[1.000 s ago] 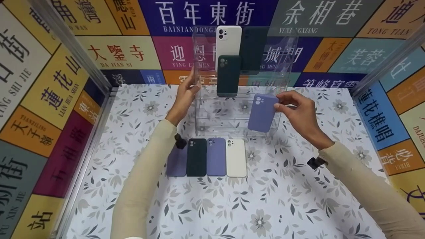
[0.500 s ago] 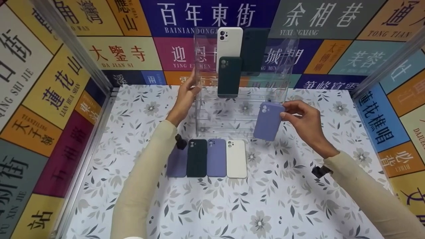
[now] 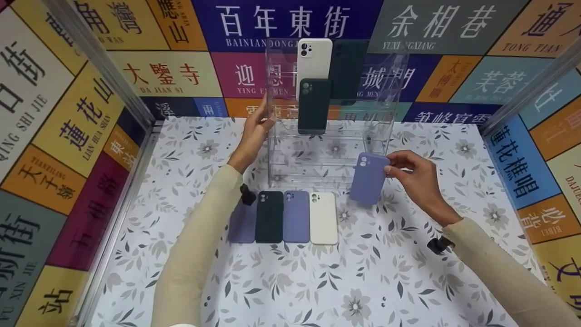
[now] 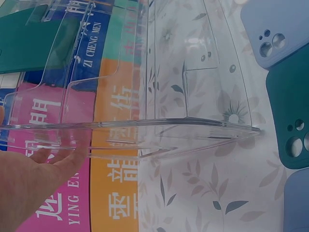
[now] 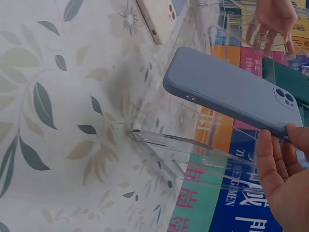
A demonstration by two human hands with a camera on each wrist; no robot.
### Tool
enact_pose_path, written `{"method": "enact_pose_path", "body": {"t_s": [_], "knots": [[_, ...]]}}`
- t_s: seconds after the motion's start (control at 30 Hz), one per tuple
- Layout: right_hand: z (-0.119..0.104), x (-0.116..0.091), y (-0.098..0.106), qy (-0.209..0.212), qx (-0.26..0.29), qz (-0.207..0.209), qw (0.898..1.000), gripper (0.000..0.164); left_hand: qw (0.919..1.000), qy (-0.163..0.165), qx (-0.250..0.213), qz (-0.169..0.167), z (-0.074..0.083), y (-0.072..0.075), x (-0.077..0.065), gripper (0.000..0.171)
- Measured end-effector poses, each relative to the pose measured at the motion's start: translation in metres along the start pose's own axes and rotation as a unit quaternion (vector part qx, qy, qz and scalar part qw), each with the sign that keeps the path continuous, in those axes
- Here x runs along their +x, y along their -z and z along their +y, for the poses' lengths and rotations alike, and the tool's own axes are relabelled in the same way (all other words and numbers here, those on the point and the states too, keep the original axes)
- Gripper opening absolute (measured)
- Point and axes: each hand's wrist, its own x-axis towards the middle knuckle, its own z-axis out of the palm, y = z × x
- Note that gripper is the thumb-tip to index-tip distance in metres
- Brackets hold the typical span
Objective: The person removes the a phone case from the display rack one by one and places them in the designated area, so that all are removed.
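In the head view, my right hand [image 3: 417, 181] pinches a lavender phone case [image 3: 370, 179] by its upper right edge, in front of the stand's lower right part. The right wrist view shows thumb and fingers on the camera end of that phone case [image 5: 227, 87]. My left hand [image 3: 254, 134] grips the left side of a clear acrylic display stand [image 3: 268, 159], and its fingers show through the plastic in the left wrist view. A white phone case [image 3: 313, 61] and a dark green one [image 3: 314, 106] stand in it, with another dark green case [image 3: 348, 68] behind clear plastic.
Before the stand lie several cases in a row on a floral-patterned surface [image 3: 356, 304]: a lavender one [image 3: 243, 222] partly behind the left sleeve, a dark green [image 3: 269, 218], another lavender [image 3: 296, 218] and a white [image 3: 323, 220]. Panels with large lettering [image 3: 290, 22] enclose the sides and back.
My right hand has brought the lavender phone case down toward the front, from the stand's lower shelves to lower before it. My left hand keeps its place on the stand.
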Motion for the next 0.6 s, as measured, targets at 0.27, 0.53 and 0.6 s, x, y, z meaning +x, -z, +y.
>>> {"method": "enact_pose_path", "body": {"t_s": [0.27, 0.53, 0.6], "knots": [[-0.002, -0.012, -0.006, -0.017, 0.003, -0.013, 1.0, 0.025, 0.9999, 0.009, -0.007, 0.0, 0.0, -0.001, 0.0, 0.072], [0.014, -0.019, -0.011, -0.027, 0.012, -0.036, 0.999, 0.026, 0.9999, 0.01, -0.005, -0.003, 0.0, -0.001, -0.001, 0.071], [0.017, -0.02, -0.012, -0.027, 0.009, -0.044, 0.999, 0.025, 0.9999, 0.009, -0.005, -0.003, 0.0, 0.0, -0.001, 0.07]]}}
